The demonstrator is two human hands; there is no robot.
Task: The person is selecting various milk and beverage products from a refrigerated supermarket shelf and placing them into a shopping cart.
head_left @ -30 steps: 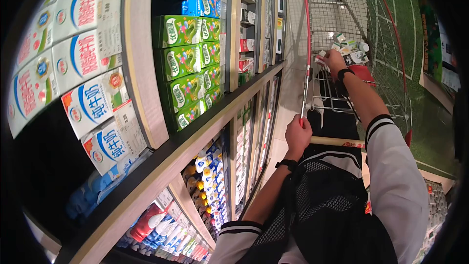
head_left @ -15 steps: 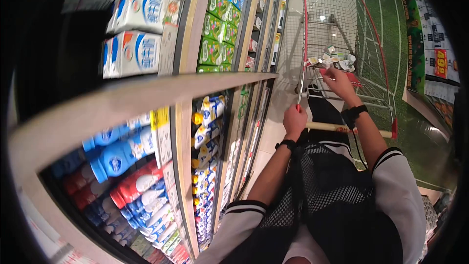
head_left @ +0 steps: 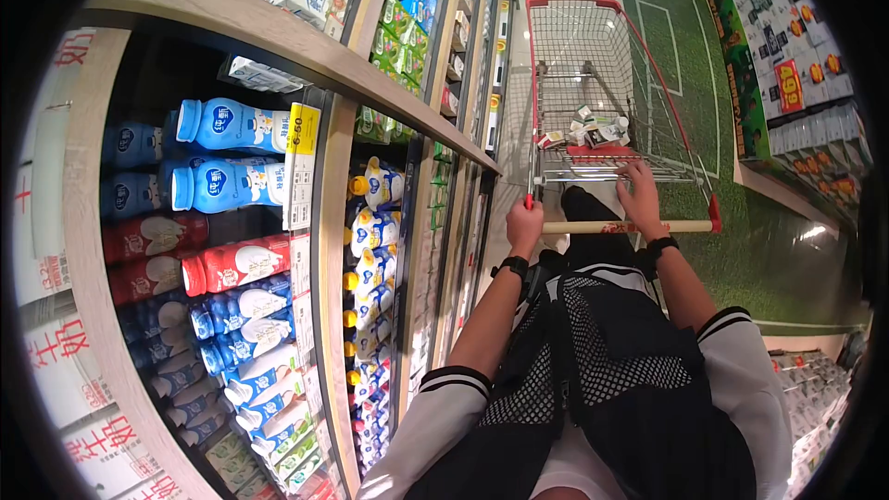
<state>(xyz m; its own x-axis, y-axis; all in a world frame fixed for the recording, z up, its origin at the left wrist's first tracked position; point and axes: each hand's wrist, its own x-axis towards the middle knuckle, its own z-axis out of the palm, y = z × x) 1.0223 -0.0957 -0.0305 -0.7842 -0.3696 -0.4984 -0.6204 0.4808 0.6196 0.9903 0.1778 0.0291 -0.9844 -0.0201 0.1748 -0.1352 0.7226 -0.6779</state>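
A wire shopping cart (head_left: 582, 65) with red edges stands in front of me. Several small cartons (head_left: 604, 131) lie at its near end, by the red seat flap (head_left: 602, 154). My left hand (head_left: 525, 226) is wrapped round the left end of the cart handle (head_left: 593, 228), at the red corner. Just above the handle's right part is my right hand (head_left: 639, 194), its fingers apart and nothing in them. Both wrists wear black bands.
Along my left runs a shelf (head_left: 324, 176) with blue bottles (head_left: 230, 185), red bottles (head_left: 243, 261) and green cartons (head_left: 396, 28). At the right stands a stacked display (head_left: 796, 37) with a price sign, beside green flooring (head_left: 667, 37).
My right hand has drawn back from over the small cartons toward the handle, and its fingers have spread. The view has shifted, with the shelf bottles now nearer. My left hand still grips the handle.
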